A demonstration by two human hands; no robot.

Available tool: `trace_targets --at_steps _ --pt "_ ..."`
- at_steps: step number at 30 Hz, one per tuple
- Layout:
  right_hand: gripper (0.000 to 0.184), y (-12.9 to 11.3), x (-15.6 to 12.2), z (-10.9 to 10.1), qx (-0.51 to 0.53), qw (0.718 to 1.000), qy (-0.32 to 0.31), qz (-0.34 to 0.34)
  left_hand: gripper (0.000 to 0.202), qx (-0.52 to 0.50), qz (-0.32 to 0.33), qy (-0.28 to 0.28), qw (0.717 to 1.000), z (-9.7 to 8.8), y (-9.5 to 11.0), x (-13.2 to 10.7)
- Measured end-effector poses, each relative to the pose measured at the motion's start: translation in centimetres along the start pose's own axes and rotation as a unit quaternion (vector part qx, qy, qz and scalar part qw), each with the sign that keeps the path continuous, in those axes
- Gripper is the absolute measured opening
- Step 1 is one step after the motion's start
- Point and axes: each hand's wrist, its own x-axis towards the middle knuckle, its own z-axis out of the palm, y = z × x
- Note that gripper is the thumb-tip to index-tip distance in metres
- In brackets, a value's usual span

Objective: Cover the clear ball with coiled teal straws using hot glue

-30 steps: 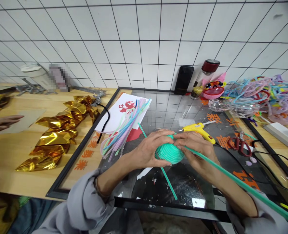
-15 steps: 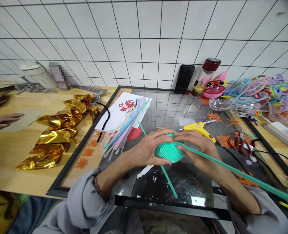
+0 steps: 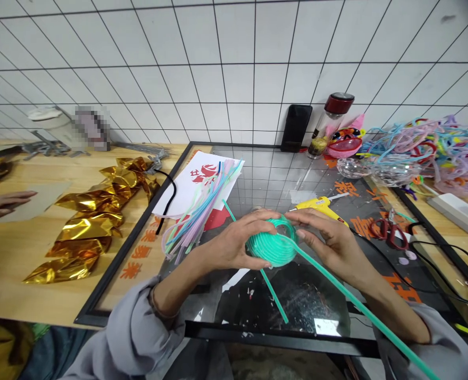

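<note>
A rounded, hollow coil of green pipe cleaner (image 3: pixel 271 249) hangs above the dark table, with a clear, shiny surface showing in the opening at its top. My left hand (image 3: pixel 240 240) grips its left side, fingers over the top and thumb below. My right hand (image 3: pixel 325 237) is at the right side, fingertips by the rim, thumb apart from the fingers and off the strand. From the coil a long green strand (image 3: pixel 356 303) runs down to the lower right, past my right wrist. Another green pipe cleaner (image 3: pixel 274 296) lies on the table under the coil.
A bundle of pastel pipe cleaners (image 3: pixel 202 211) lies on white paper (image 3: pixel 174 184) to the left. Beyond my right hand are a yellow glue gun (image 3: pixel 317 206) and red-handled scissors (image 3: pixel 390 232). Gold foil (image 3: pixel 87 221) and another person's hand (image 3: pixel 6 206) are at far left.
My right thumb has come off the green strand, and the strand now hangs lower and steeper. The coil has tipped so that its top opening shows more.
</note>
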Motion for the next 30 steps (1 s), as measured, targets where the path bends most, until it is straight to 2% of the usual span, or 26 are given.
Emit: trace_targets --at_steps 10,18,25,30 --pt "0.032 -0.29 0.19 0.10 -0.071 0.996 -0.020 -0.050 0.054 -0.026 -0.003 -0.012 1.000 -0.26 -0.04 -0.17" --pt "0.033 -0.49 0.25 0.37 -0.057 0.997 -0.032 -0.044 0.054 -0.034 -0.005 -0.022 0.999 -0.25 0.01 -0.10" --pt "0.030 -0.49 0.13 0.85 -0.053 0.998 -0.033 -0.016 0.059 -0.013 -0.026 -0.009 1.000 -0.28 0.37 -0.16" --pt "0.027 -0.24 -0.34 0.68 -0.034 0.998 -0.001 -0.052 0.058 0.013 -0.016 -0.001 1.000 -0.60 0.43 -0.02"
